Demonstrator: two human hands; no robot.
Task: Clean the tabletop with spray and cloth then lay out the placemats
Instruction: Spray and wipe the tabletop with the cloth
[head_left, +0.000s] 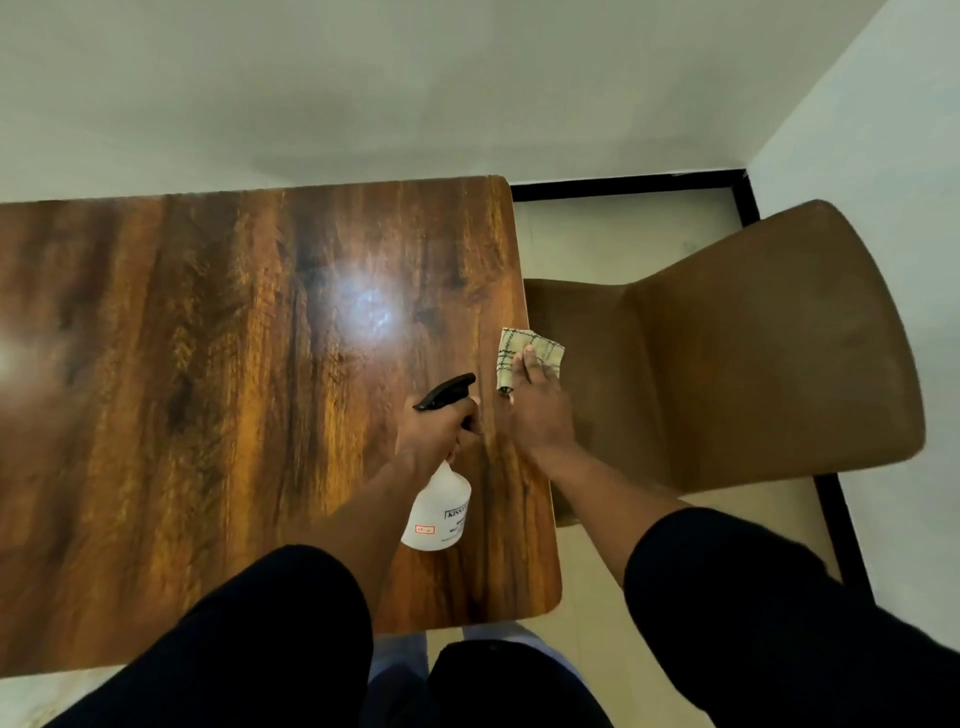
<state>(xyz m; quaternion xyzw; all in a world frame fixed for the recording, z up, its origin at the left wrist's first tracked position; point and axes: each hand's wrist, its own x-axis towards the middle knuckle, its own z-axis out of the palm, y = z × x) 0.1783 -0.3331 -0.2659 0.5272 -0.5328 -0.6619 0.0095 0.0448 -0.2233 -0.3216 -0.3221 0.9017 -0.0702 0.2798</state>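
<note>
A glossy brown wooden tabletop (234, 364) fills the left and middle of the head view. My left hand (436, 431) grips the neck of a white spray bottle (439, 506) with a black trigger head, held over the table's right part with its nozzle pointing away from me. My right hand (535, 410) holds a cream checked cloth (530, 345) at the table's right edge, thumb on top of the fabric. A wet, shiny patch (371, 306) shows on the wood ahead of the nozzle. No placemats are in view.
A brown upholstered chair (753, 353) stands just right of the table, close to my right hand. A pale wall runs behind the table, and another wall closes the right side. The floor is light tile with a black border strip (623, 184).
</note>
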